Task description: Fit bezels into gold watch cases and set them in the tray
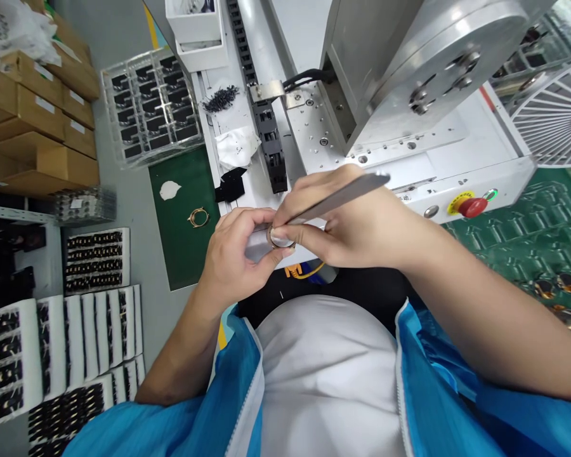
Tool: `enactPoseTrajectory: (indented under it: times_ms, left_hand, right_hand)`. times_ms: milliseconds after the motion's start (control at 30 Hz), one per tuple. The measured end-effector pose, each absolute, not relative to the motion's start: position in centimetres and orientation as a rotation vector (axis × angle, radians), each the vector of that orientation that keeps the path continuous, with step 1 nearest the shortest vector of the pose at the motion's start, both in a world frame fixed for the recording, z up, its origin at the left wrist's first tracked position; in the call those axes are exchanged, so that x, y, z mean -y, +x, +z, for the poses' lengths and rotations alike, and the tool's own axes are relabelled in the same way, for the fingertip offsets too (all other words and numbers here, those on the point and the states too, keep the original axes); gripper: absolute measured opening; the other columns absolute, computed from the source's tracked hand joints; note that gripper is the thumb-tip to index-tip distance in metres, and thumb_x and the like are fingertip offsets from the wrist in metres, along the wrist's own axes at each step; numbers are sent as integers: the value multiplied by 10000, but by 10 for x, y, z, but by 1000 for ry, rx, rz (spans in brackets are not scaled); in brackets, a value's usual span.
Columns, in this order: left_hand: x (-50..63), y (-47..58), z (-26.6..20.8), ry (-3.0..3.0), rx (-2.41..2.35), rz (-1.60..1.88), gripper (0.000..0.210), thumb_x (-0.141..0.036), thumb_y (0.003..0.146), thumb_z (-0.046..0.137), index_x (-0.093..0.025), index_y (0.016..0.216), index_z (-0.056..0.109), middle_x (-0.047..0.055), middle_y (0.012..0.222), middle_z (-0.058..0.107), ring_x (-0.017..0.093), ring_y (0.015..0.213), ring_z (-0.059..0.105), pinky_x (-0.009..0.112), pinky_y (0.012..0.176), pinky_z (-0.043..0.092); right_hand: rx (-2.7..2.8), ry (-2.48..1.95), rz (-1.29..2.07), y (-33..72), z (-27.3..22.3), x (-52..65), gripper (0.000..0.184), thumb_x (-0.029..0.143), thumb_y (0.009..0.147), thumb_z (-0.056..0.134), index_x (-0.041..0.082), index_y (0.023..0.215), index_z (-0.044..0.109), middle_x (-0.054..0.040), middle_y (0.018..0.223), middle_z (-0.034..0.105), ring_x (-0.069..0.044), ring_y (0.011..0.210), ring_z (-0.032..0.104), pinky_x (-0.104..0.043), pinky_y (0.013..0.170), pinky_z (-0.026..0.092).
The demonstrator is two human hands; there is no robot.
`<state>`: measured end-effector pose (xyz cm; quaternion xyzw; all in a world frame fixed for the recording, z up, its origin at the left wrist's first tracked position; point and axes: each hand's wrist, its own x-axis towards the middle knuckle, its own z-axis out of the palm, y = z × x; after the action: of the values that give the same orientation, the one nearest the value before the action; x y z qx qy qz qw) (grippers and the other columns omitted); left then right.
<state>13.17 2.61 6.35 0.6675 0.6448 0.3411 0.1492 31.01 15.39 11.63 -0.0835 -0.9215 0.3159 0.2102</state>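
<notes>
My left hand point(240, 251) is closed around the edge of a small round watch case point(280, 240), pinching it between thumb and fingers. My right hand point(349, 222) grips a pair of grey metal tweezers point(340, 197), whose broad back end points up and to the right. Its thumb and fingertips press at the watch case, so the tweezers' tips are hidden. Both hands meet just above the front edge of the white machine bed. Left of them, a gold-coloured watch case ring point(198, 218) lies on the green mat point(183, 254).
Behind my hands are a black cable chain point(271, 146), a white cloth point(238, 147) and small black bits point(221, 99). A large metal machine head point(409, 70) rises there. To the right are a red stop button point(472, 207) and a fan point(559, 117). Parts trays point(152, 105) stand left.
</notes>
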Motion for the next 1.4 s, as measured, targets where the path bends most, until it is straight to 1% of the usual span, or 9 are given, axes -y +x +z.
enactPoseTrajectory:
  times_ms: [100, 233, 400, 533, 667, 833, 967, 1133, 1400]
  left_hand:
    - [-26, 132, 64, 1928, -1848, 984, 333, -427, 862, 771, -258, 1100, 612, 47, 1077, 751, 253, 1001, 703, 435, 939, 548]
    - [-26, 133, 65, 1925, -1851, 981, 328, -407, 859, 778, -259, 1105, 618, 40, 1069, 755, 249, 992, 711, 427, 935, 552]
    - [-26, 132, 65, 1933, -1838, 999, 332, -383, 849, 789, -256, 1108, 625, 43, 1078, 756, 257, 995, 716, 441, 940, 555]
    - [-26, 133, 66, 1908, -1852, 985, 327, -378, 849, 786, -261, 1112, 631, 43, 1083, 759, 259, 998, 718, 440, 938, 558]
    - [-26, 133, 65, 1908, -1844, 988, 355, -377, 840, 797, -255, 1131, 635, 46, 1106, 760, 259, 1014, 721, 435, 943, 559]
    - [-25, 132, 65, 1897, -1856, 971, 361, -370, 840, 787, -253, 1145, 634, 49, 1119, 762, 259, 1023, 725, 435, 945, 563]
    - [-26, 133, 66, 1883, -1849, 984, 373, -374, 830, 803, -254, 1142, 636, 54, 1119, 765, 265, 1028, 729, 442, 949, 562]
    - [-25, 133, 67, 1876, -1857, 971, 370, -383, 835, 801, -257, 1142, 637, 58, 1122, 766, 263, 1026, 728, 445, 948, 564]
    - [-25, 133, 66, 1862, -1862, 973, 383, -399, 838, 798, -252, 1155, 640, 65, 1147, 765, 269, 1071, 726, 445, 978, 563]
  right_hand:
    - [2454, -183, 946, 312, 105, -150, 175, 239, 1017, 612, 177, 888, 713, -44, 820, 727, -199, 773, 671, -336, 719, 530]
    - [2343, -195, 1006, 312, 96, -145, 164, 256, 1022, 624, 171, 907, 707, -38, 826, 723, -177, 750, 661, -320, 718, 530]
    - [2300, -216, 965, 312, 94, -142, 209, 247, 1038, 589, 177, 878, 705, -32, 834, 729, -175, 765, 666, -331, 751, 540]
    - [2289, -207, 985, 313, 93, -141, 218, 278, 1046, 590, 174, 894, 708, -36, 827, 728, -173, 770, 668, -323, 751, 544]
    - [2278, -206, 1001, 315, 89, -140, 199, 260, 1043, 596, 169, 912, 714, -47, 852, 739, -172, 797, 680, -315, 761, 554]
    - [2217, -211, 937, 314, 80, -136, 211, 289, 1053, 591, 175, 936, 726, -58, 890, 756, -183, 843, 695, -337, 815, 577]
    - [2173, -254, 953, 314, 77, -133, 228, 305, 1056, 588, 176, 937, 733, -59, 883, 762, -180, 810, 693, -335, 789, 586]
    - [2174, -226, 1012, 315, 79, -132, 188, 259, 1038, 605, 168, 937, 734, -57, 883, 761, -177, 809, 695, -323, 784, 582]
    - [2131, -211, 955, 317, 73, -131, 142, 209, 1023, 610, 178, 952, 729, -53, 876, 763, -178, 807, 710, -333, 777, 604]
